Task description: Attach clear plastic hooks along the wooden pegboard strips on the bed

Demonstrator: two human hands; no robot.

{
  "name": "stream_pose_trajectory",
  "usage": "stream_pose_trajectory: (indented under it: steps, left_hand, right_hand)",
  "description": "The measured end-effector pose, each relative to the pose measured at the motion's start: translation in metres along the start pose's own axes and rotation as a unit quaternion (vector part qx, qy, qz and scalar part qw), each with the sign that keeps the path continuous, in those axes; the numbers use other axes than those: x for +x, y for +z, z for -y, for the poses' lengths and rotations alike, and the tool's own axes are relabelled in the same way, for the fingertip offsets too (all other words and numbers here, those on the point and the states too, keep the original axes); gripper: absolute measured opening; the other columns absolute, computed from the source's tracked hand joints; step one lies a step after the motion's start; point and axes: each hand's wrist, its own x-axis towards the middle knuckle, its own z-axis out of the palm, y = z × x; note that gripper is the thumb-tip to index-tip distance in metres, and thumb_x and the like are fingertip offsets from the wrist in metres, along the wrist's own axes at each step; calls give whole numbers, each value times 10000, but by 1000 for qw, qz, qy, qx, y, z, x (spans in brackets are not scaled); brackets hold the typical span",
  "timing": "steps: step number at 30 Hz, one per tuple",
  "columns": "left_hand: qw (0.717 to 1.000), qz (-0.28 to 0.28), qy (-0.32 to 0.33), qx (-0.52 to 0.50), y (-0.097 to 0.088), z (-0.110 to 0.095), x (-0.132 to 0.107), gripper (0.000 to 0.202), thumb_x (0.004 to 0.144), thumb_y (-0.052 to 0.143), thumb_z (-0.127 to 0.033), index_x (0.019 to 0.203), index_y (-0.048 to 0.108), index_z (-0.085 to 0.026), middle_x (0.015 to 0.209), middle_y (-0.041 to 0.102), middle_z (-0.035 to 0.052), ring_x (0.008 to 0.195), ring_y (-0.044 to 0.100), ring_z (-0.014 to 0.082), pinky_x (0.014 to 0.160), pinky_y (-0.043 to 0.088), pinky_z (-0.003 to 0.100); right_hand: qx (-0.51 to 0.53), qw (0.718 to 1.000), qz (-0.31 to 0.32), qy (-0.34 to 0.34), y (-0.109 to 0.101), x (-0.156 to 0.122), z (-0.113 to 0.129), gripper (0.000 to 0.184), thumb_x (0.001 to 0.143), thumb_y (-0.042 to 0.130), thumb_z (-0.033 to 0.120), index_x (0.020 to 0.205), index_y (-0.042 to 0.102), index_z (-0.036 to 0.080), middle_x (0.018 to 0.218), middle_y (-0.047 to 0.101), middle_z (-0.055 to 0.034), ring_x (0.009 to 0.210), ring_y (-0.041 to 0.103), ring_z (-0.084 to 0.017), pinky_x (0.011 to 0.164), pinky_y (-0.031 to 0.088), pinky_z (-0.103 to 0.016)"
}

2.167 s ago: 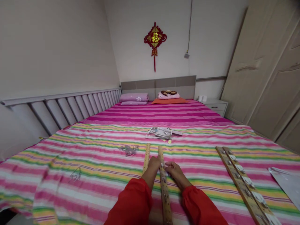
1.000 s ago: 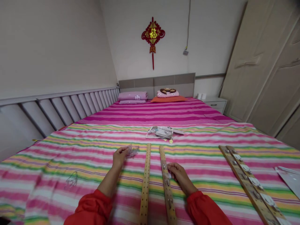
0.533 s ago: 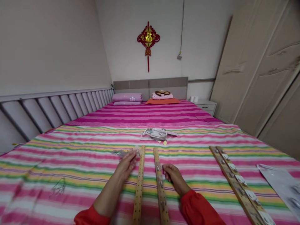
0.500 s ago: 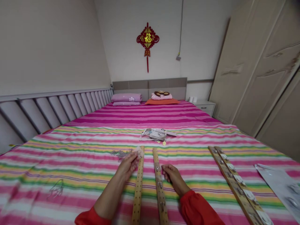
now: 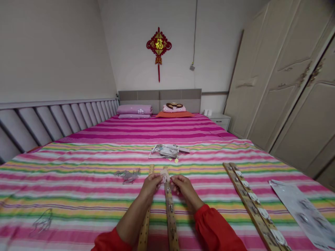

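Note:
Between my two hands, a small clear plastic piece with a shiny metal bit (image 5: 165, 177) lies over the far end of a perforated wooden strip (image 5: 171, 218). My left hand (image 5: 150, 186) is closed, thumb and fingertips pinching that piece's left side. On the strip's other side my right hand (image 5: 184, 186) is closed too, fingertips pinched together; what they hold is too small to make out. Along this strip sit several small metal fittings (image 5: 171, 206). Under my left forearm runs a second perforated strip (image 5: 143, 226).
Left of my hands lies a heap of small clear pieces (image 5: 128, 175). A thin wire tangle (image 5: 43, 221) is nearer. Beyond is a clear plastic package (image 5: 166, 150). To the right are two wooden strips with round white pieces (image 5: 253, 198) and a clear plastic sheet (image 5: 293, 202).
My left hand has brought the small plastic piece from the left strip to the right strip's far end. My right hand has moved forward to meet it. The view has turned slightly right.

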Motion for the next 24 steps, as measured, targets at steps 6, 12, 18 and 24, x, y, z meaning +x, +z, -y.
stream_pose_trajectory:
  steps: [6,12,18,24]
  left_hand:
    - [1000,-1,-11,-10,10,9,14,303,494,809,-273,682,607,-149,515,587,-50,468,518,50,486,377,156]
    - [1000,-27,-9,6,14,18,29,215,543,766,-221,668,609,-147,515,605,-33,479,545,63,538,437,182]
    - [998,-28,15,56,14,23,42,156,541,742,-211,600,619,-137,465,565,-36,451,509,68,489,395,183]
    - [992,-47,38,113,14,33,57,125,569,698,-198,549,587,-144,444,539,-42,452,498,77,505,402,193]
  right_hand:
    - [-13,1000,-11,-4,-1,12,0,280,556,726,414,616,588,177,513,608,25,379,446,-74,368,307,-203]
    - [-16,999,-35,-6,-1,24,-10,162,563,679,298,589,564,188,430,547,48,369,407,-77,377,274,-206]
    - [-13,998,-55,-8,-1,35,-22,107,553,648,251,563,568,180,397,495,65,365,339,-64,389,228,-215]
    - [-11,998,-66,-13,0,45,-31,109,515,629,252,491,560,170,405,488,60,411,354,-71,425,250,-227]
